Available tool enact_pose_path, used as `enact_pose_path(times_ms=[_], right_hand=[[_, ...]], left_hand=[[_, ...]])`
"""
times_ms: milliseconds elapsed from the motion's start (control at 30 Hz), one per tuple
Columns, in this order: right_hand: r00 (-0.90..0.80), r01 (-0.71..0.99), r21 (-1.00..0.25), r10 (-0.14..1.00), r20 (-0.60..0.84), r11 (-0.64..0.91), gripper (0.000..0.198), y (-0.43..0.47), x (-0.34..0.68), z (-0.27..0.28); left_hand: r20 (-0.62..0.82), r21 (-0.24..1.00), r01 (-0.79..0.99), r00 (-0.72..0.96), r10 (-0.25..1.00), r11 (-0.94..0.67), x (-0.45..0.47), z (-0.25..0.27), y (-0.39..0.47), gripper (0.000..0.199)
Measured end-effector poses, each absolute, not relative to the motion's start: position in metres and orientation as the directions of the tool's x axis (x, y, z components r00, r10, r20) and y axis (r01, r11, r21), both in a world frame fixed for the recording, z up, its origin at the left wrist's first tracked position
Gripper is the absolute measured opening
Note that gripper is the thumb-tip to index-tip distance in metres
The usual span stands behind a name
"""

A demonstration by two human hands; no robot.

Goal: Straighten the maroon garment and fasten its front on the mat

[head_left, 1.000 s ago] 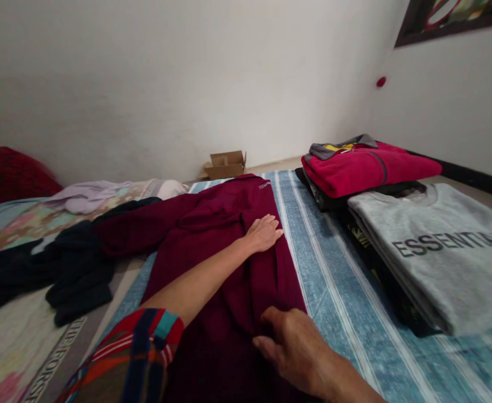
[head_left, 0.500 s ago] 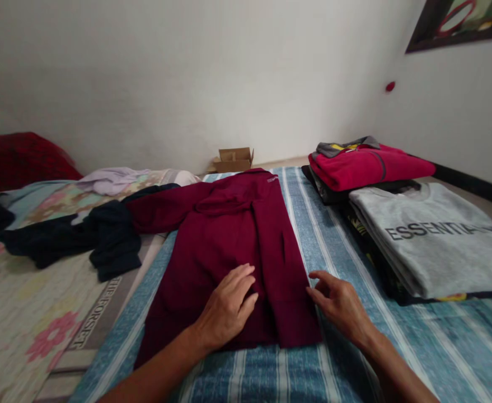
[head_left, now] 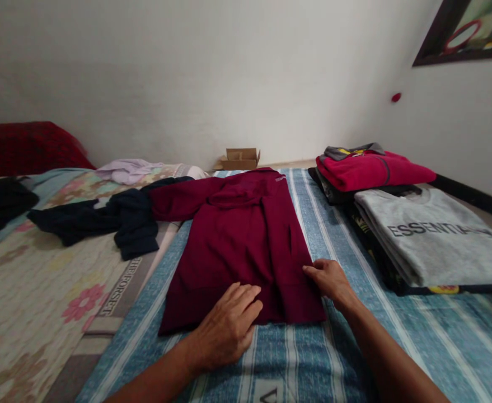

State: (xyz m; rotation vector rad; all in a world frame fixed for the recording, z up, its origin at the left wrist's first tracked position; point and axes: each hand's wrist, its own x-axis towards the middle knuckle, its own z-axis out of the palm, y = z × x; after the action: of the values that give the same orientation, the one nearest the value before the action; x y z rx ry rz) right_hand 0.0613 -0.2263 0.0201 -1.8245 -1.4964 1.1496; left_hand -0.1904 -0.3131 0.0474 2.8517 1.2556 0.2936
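Maroon sweatshirt point(head_left: 233, 240) lies beneath and beyond the left fingers point(head_left: 240, 296). Right of the right fingers point(head_left: 316, 272) sits a folded grey shirt point(head_left: 439, 252); well left of the left ones, a navy garment point(head_left: 134, 218). A cardboard box point(head_left: 240, 162) stands far beyond both. The left hand point(head_left: 228, 326) has its fingers extended, loosely together; the right hand point(head_left: 330, 282) brings thumb and forefinger narrow at the sweatshirt's side, whether pinching I cannot tell.

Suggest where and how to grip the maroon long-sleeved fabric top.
I'd pinch the maroon top by its near-left hem corner, coming from the left: it lies flat and uncovered on blue striped cloth; left hand is over mid-hem, right hand at right edge.
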Motion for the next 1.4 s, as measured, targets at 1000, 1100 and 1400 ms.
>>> enact_pose_path(times_ms=[1000,1100,1400], right_hand=[[0.169,0.768,-0.609,0.980,-0.107,-0.199,0.042,-0.241,0.041,0.014],[0.131,0.812,-0.562,0.988,-0.088,-0.157,0.046,-0.248,0.040,0.015],[-0.301,0.805,-0.348,0.837,0.457,0.479,0.031,-0.300,0.051,0.024]], left_hand=[[-0.033,0.007,0.636,0.771,0.636,-0.772,-0.189,0.049,-0.309,0.008],[-0.080,0.011,0.712,0.701,0.709,-0.703,-0.187,0.056,-0.315,0.016],[-0.088,-0.007,0.795,0.604,0.792,-0.607,-0.195,0.051,-0.323,0.020]])
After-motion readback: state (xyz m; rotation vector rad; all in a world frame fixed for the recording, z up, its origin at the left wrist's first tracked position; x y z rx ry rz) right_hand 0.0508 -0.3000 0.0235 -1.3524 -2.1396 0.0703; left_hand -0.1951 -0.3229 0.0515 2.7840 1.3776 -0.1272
